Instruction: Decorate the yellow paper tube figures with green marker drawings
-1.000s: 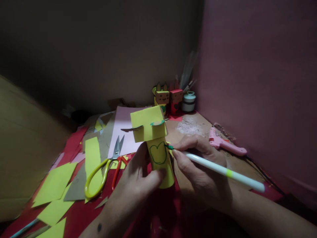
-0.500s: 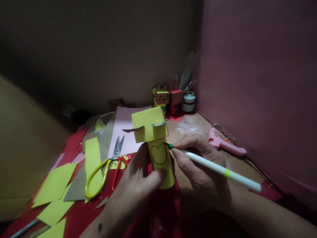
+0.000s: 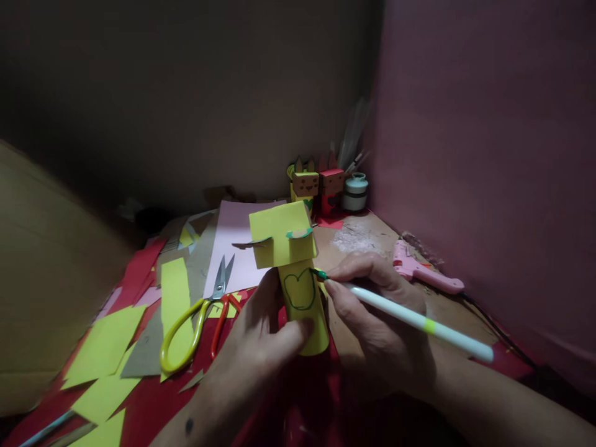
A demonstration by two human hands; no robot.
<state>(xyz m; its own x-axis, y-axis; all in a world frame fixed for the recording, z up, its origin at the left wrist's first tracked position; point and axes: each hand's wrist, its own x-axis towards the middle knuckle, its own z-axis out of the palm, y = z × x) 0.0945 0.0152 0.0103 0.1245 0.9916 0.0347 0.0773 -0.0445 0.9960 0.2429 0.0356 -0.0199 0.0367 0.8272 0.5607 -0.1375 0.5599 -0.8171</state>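
Yellow paper figure (image 3: 302, 282) near clock centre, tilted; left hand (image 3: 265, 335) grips it from 7 o'clock. Right hand (image 3: 372, 304) pinches marker (image 3: 395, 308), nib by green outline's (image 3: 299, 292) 1 o'clock. Risks: tube twisting in a loose grip skews the line; thumb at 6 could smear wet ink.

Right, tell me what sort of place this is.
Likely a craft corner, perhaps in a home: scissors lie among cut yellow paper pieces, a pink glue gun rests at the right, and two box-headed figures stand at the back.
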